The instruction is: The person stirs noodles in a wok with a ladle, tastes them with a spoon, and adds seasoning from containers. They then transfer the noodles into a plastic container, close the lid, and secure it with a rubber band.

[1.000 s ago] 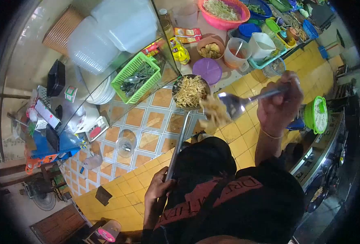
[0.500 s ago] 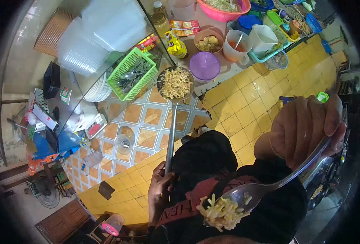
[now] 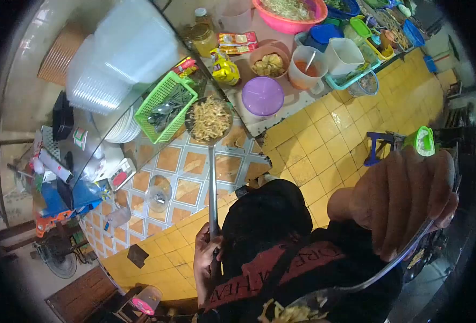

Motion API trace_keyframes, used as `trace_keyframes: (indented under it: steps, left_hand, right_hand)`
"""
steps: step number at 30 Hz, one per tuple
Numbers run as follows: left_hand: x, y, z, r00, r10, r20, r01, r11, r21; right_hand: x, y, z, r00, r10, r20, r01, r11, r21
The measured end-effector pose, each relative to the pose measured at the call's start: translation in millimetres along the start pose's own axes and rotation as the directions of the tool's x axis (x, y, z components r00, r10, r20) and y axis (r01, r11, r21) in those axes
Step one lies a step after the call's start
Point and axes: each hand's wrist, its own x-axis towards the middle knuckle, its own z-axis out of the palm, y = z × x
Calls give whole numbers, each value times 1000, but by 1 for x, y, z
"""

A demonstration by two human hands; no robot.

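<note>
My left hand (image 3: pixel 207 261) is wrapped round the long metal handle of a ladle (image 3: pixel 212 188). The ladle's round bowl holds shredded, noodle-like food (image 3: pixel 209 119) and is level with the edge of a tiled counter. On the other side, my right hand (image 3: pixel 405 199) grips a metal spoon (image 3: pixel 380 275) close to the camera. More of the pale shredded food (image 3: pixel 297 313) sits in the spoon's bowl, which the bottom edge of the view partly cuts off. The fingertips of my right hand are partly hidden behind its knuckles.
Beyond the ladle are a green basket (image 3: pixel 165 106) of cutlery, a purple lidded tub (image 3: pixel 263 97), a jug of red sauce (image 3: pixel 306 69) and a pink basin (image 3: pixel 289 24). Clear plastic containers (image 3: pixel 136 40) are stacked at left. A blue stool (image 3: pixel 377 148) stands on the yellow floor (image 3: pixel 324 148).
The spoon in my right hand has moved down toward the bottom edge, so less of its food shows. The ladle has shifted left with its food still in it.
</note>
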Motion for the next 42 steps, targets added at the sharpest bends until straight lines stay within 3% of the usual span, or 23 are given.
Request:
trace_keyframes:
  steps: [4, 8, 13, 14, 15, 16, 17, 19, 21, 25, 27, 28, 29, 31, 32, 34, 35, 37, 39, 40, 41, 42]
  left_hand:
    - [0, 4, 14, 1000, 17, -25, -18, 998, -57]
    - [-2, -1, 17, 992, -14, -126, 15, 1000, 4]
    - [-5, -8, 27, 982, -83, -172, 66, 992, -104]
    - [-8, -17, 23, 987, -60, -146, 45, 993, -105]
    - [-6, -26, 20, 993, -20, -116, 8, 995, -104]
    - [-8, -20, 37, 983, 10, -185, -30, 994, -109]
    - [-10, -24, 37, 980, -62, -189, 35, 990, -139]
    - [-13, -35, 43, 977, -36, -212, 3, 988, -156]
    - [-17, -46, 49, 968, -14, -249, -37, 980, -198]
    - [-39, -69, 49, 956, 20, -292, -98, 962, -253]
    - [-48, -77, 59, 937, 43, -348, -137, 959, -250]
    - [-54, -86, 65, 924, 15, -382, -142, 941, -306]
    - [-60, -96, 70, 909, -10, -417, -156, 919, -362]
    - [-69, -124, 74, 899, 34, -436, -206, 913, -354]
    - [-81, -149, 88, 856, 83, -511, -306, 877, -369]
    - [-91, -182, 104, 835, 159, -527, -415, 811, -412]
    - [-99, -204, 115, 804, 116, -583, -414, 813, -409]
    - [-88, -229, 106, 789, 158, -593, -481, 760, -437]
    - [-106, -255, 140, 724, 159, -671, -554, 714, -428]
    - [-112, -278, 155, 687, 221, -692, -619, 676, -400]
    - [-118, -304, 180, 642, 221, -734, -675, 616, -406]
    - [-125, -324, 204, 588, 205, -783, -723, 567, -395]
  right_hand:
    - [4, 3, -6, 994, 107, -29, -102, 984, 144]
    - [21, 8, -37, 917, 398, 30, -390, 876, 283]
    - [12, 17, -72, 930, 338, -141, -288, 913, 289]
    - [12, 9, -90, 920, 364, -143, -342, 927, 154]
    - [10, 12, -102, 932, 299, -206, -301, 953, 22]
    - [7, 15, -114, 936, 232, -266, -269, 956, -115]
    - [-7, 25, -124, 925, 64, -375, -167, 954, -249]
    - [-35, 32, -149, 790, 135, -598, -472, 756, -453]
    - [-68, 59, -170, 719, 241, -652, -690, 353, -632]
    - [-150, 117, -198, 730, 397, -557, -652, 160, -741]
    - [-184, 142, -200, 741, 364, -564, -635, 106, -765]
    - [-189, 151, -194, 700, 372, -609, -673, 61, -737]
    - [-199, 160, -196, 712, 400, -577, -655, 83, -751]
    - [-227, 179, -209, 752, 417, -511, -557, -14, -830]
    - [-237, 196, -209, 685, 523, -508, -565, -59, -823]
    - [-258, 216, -225, 715, 593, -371, -524, 104, -845]
    - [-271, 225, -229, 733, 611, -298, -518, 218, -827]
    - [-271, 272, -255, 656, 657, -372, -615, 181, -767]
    - [-280, 284, -283, 500, 780, -376, -741, 161, -652]
    - [-285, 286, -290, 497, 789, -361, -762, 197, -617]
    - [-282, 283, -291, 546, 782, -300, -500, 17, -866]
    - [-283, 266, -265, 520, 808, -277, -449, -18, -893]
